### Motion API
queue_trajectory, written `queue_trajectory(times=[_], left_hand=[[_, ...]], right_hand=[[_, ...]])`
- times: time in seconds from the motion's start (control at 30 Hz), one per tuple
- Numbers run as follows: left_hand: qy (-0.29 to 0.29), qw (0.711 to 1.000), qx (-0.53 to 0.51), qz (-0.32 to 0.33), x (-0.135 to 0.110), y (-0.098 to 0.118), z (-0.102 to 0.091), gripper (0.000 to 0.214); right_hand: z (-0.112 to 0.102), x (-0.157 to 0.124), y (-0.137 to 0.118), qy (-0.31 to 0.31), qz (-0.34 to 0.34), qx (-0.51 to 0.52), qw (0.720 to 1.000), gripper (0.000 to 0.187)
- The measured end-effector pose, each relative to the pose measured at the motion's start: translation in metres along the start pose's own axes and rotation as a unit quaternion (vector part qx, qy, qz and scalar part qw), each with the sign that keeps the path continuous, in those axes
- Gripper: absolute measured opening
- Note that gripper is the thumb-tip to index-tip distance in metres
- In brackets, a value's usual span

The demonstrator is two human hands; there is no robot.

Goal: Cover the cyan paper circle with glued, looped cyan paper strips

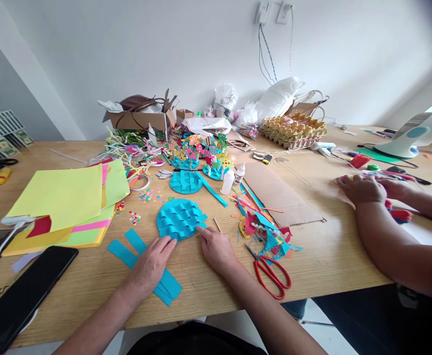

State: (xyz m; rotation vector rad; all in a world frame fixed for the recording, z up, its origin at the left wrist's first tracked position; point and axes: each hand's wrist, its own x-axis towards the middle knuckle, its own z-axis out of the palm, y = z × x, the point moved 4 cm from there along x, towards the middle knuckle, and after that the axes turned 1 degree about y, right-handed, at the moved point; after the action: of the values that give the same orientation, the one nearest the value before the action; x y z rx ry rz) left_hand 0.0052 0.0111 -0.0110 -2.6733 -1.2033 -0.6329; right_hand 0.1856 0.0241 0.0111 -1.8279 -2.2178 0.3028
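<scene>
A round blue paper disc (181, 217) with raised, looped strips woven across it lies on the table before me. My left hand (152, 266) is closed, its fingertips gripping the disc's lower edge; the fingers partly hide that edge. At the lower right edge, my right hand (217, 249) pinches the disc between thumb and index finger. Under and beside my left wrist lie several flat blue paper strips (125, 254). A second blue disc (186, 182) sits farther back, with another blue strip (213, 190) beside it. White glue bottles (227, 182) stand to the right of that.
Red-handled scissors (273, 276) and paper scraps (267, 229) lie right of my hand. A cardboard sheet (278, 192) is behind them. Coloured paper (56, 192) and a black phone (31, 296) are left. Another person's hands (363, 190) work at the right.
</scene>
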Motion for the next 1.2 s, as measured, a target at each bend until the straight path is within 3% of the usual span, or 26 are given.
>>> queue_trajectory(times=[0.2, 0.73, 1.2], left_hand=[[-0.018, 0.999, 0.038, 0.023, 0.0, 0.003, 0.0, 0.043], [-0.058, 0.996, 0.069, 0.01, 0.006, 0.005, 0.001, 0.04], [-0.059, 0.997, 0.037, 0.021, 0.009, 0.005, -0.008, 0.042]], right_hand=[[-0.001, 0.0, 0.0, 0.006, -0.004, 0.006, 1.0, 0.035], [-0.002, 0.0, -0.001, -0.024, -0.002, -0.015, 1.0, 0.035], [-0.002, 0.0, -0.002, -0.008, -0.005, -0.007, 1.0, 0.036]])
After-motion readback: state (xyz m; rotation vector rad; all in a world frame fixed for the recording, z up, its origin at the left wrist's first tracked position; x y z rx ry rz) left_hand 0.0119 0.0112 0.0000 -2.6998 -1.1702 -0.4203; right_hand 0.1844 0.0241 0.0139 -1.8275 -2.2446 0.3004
